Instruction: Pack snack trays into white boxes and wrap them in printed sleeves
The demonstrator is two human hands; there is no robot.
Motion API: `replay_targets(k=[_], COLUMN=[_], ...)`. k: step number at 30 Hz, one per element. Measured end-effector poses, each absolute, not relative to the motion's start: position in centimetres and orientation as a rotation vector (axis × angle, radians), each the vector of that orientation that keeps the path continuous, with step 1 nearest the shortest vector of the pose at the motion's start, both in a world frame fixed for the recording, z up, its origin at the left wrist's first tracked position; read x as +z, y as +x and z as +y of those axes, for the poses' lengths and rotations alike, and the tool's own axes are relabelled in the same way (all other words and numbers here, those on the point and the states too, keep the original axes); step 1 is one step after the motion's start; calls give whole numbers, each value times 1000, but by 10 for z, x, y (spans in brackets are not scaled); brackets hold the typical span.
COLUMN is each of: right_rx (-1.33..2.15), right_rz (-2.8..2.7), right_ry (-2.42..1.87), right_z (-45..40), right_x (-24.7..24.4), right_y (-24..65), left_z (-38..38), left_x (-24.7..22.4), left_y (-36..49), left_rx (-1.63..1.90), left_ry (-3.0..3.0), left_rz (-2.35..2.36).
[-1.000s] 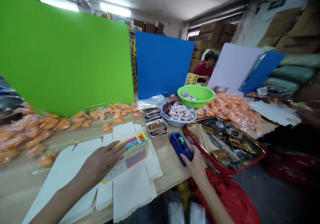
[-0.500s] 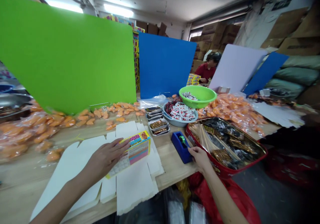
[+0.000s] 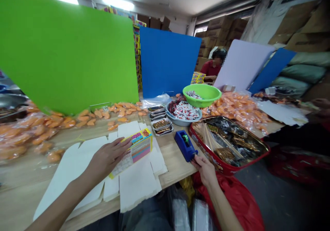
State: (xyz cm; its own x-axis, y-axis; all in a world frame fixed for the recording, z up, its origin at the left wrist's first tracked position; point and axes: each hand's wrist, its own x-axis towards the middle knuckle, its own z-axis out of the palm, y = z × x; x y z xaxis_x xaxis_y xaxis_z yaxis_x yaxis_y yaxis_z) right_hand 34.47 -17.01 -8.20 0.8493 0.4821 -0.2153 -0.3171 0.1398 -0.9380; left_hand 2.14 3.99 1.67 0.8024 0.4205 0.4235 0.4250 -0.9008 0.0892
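Observation:
My left hand [image 3: 109, 157] lies flat with its fingers stretched over the top of a yellow printed box [image 3: 138, 148]. The box rests on flattened white cartons [image 3: 136, 186] at the table's front. On the right, my right hand [image 3: 203, 165] is pinched at the near end of a blue tape dispenser [image 3: 184, 147], by its cutting edge. A green roll sits in the dispenser. Whatever my right fingertips hold is too small to make out.
A red-rimmed tin [image 3: 229, 169] of dark packets stands right of the dispenser. Behind are a grey bowl [image 3: 184, 122] of sachets, a green bowl [image 3: 210, 102] and small trays [image 3: 162, 126]. Orange bagged pieces [image 3: 234, 111] lie around. A person in red [image 3: 210, 68] sits beyond the dividers.
My right hand has shifted from beside the tape roll toward me, to the dispenser's near end. My left hand stays on the box. The whole view has shifted slightly.

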Motion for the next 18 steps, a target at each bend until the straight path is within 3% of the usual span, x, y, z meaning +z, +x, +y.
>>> replay_targets(k=[7,15,18], right_rx=[708,1038,1029], right_rz=[-195,-588,-634], right_ry=[-1370,-1090,-1029], right_z=[-175,-94,-59], right_x=[-76,8,17], right_y=[322,211,186], left_z=[32,8,3], left_x=[9,11,10], left_y=[30,46,48], left_rx=[-822,-805,-860], left_ry=[-2881,-2763,-2765], left_rz=[-811,-954,-977])
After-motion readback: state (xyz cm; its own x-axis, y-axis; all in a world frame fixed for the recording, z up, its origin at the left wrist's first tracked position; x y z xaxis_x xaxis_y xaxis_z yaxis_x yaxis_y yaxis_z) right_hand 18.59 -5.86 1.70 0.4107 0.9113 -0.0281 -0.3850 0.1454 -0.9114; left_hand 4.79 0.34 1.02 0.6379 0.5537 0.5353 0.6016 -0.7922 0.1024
